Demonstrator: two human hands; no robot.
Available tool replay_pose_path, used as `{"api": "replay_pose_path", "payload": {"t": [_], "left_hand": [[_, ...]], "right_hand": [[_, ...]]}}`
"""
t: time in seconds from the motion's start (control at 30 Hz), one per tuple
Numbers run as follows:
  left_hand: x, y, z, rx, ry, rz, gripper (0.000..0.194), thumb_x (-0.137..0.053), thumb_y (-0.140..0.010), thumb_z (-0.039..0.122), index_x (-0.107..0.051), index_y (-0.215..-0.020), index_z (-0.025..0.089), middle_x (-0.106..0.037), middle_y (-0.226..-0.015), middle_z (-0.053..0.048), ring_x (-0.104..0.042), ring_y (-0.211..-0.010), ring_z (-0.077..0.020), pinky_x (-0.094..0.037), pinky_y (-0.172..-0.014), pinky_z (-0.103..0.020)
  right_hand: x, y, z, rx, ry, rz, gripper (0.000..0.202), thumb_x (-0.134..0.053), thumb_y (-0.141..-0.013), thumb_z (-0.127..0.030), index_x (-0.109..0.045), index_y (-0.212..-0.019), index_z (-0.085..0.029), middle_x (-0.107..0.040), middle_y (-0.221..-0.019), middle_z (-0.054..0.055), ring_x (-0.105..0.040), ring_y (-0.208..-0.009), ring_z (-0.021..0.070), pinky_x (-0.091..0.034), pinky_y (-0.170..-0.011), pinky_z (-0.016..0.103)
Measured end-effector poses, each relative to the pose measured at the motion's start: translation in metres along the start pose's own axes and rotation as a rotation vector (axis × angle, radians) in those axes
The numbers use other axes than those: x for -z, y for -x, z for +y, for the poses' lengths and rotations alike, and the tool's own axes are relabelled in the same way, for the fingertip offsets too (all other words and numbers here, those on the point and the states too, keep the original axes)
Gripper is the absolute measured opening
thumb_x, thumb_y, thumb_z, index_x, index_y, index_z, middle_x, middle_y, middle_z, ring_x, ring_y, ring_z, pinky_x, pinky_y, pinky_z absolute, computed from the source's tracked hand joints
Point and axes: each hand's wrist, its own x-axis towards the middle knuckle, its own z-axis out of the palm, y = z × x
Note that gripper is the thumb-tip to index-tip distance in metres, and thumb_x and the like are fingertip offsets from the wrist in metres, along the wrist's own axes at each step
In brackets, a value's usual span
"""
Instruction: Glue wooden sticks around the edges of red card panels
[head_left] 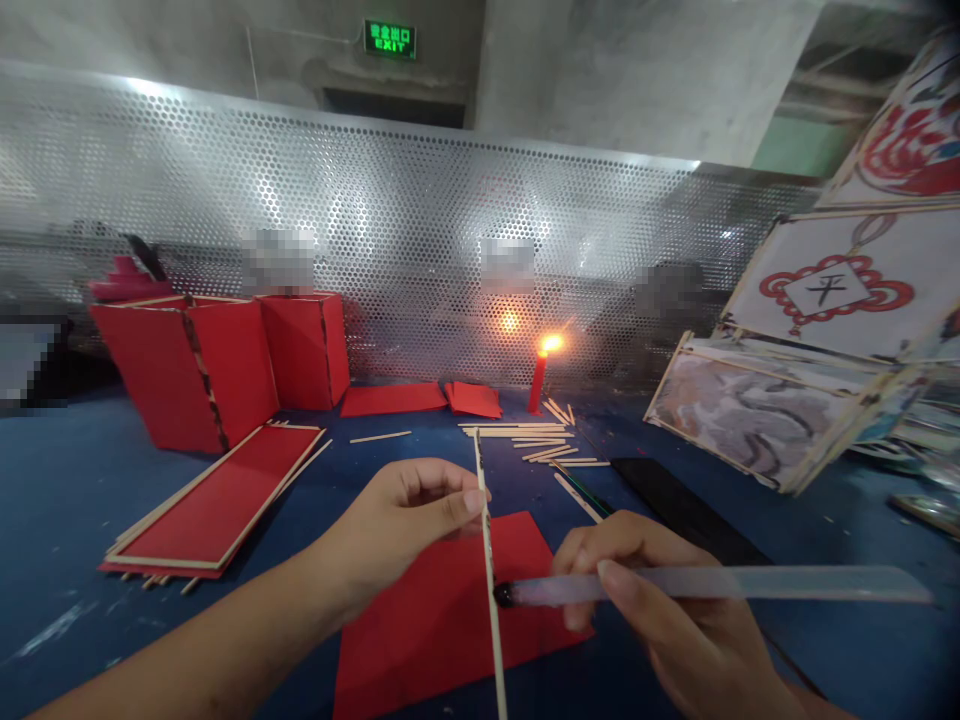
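My left hand pinches a thin wooden stick between thumb and fingers, upright over the table. Dark smears and bits of glue run along the stick's upper part. In my right hand lies a translucent glue stick, held sideways like a pen. Its blackened tip touches or nearly touches the wooden stick below my left fingers; I cannot tell which. Under both hands a red paper sheet rests on the blue table.
A lit red candle stands at the back, beside several loose wooden sticks. Red box-shaped panels and a framed red panel are at left. Painted paper lanterns stand right, near a black flat item. Behind rises a perforated metal screen.
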Motion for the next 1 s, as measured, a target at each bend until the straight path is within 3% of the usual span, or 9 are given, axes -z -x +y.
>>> {"api": "replay_pose_path", "payload": {"t": [0.3,0.47,0.7,1.0], "left_hand": [[-0.0029,0.0025,0.0027,0.004,-0.03,-0.04,0.028,-0.083,-0.072,0.046,-0.074,-0.073,0.019,-0.067,-0.067,0.004,-0.055,-0.066,-0.0109,-0.042,-0.069,-0.026],[-0.001,0.0003,0.0018,0.001,0.0,-0.046,0.025,-0.083,-0.074,0.045,-0.074,-0.075,0.021,-0.067,-0.068,0.004,-0.055,-0.066,-0.0104,-0.043,-0.069,-0.025],[-0.0011,0.001,0.0027,0.038,0.089,-0.018,0.026,-0.087,-0.069,0.043,-0.075,-0.074,0.02,-0.067,-0.067,0.004,-0.058,-0.066,-0.0107,-0.049,-0.074,-0.027],[-0.0036,0.0,0.0094,0.109,0.214,0.01,0.035,-0.094,-0.057,0.042,-0.072,-0.067,0.018,-0.063,-0.061,0.004,-0.056,-0.061,-0.0082,-0.051,-0.067,-0.022]], "right_hand": [[-0.0013,-0.005,-0.0064,0.084,0.161,0.119,0.014,-0.057,-0.1,-0.032,-0.07,-0.103,-0.03,-0.076,-0.083,-0.001,-0.073,-0.078,0.0132,-0.058,-0.074,0.02],[-0.0001,-0.0047,-0.005,0.099,0.159,0.084,0.015,-0.057,-0.1,-0.033,-0.071,-0.103,-0.032,-0.078,-0.085,-0.002,-0.074,-0.081,0.0138,-0.059,-0.075,0.02],[-0.0008,-0.0026,-0.0021,-0.028,-0.037,-0.001,0.022,-0.055,-0.1,-0.036,-0.073,-0.096,-0.024,-0.075,-0.071,0.001,-0.071,-0.064,0.0147,-0.057,-0.065,0.025],[-0.0056,-0.0037,-0.007,-0.131,-0.251,-0.055,0.025,-0.061,-0.097,-0.041,-0.075,-0.092,-0.021,-0.076,-0.067,0.004,-0.072,-0.062,0.0166,-0.06,-0.062,0.028]]}}
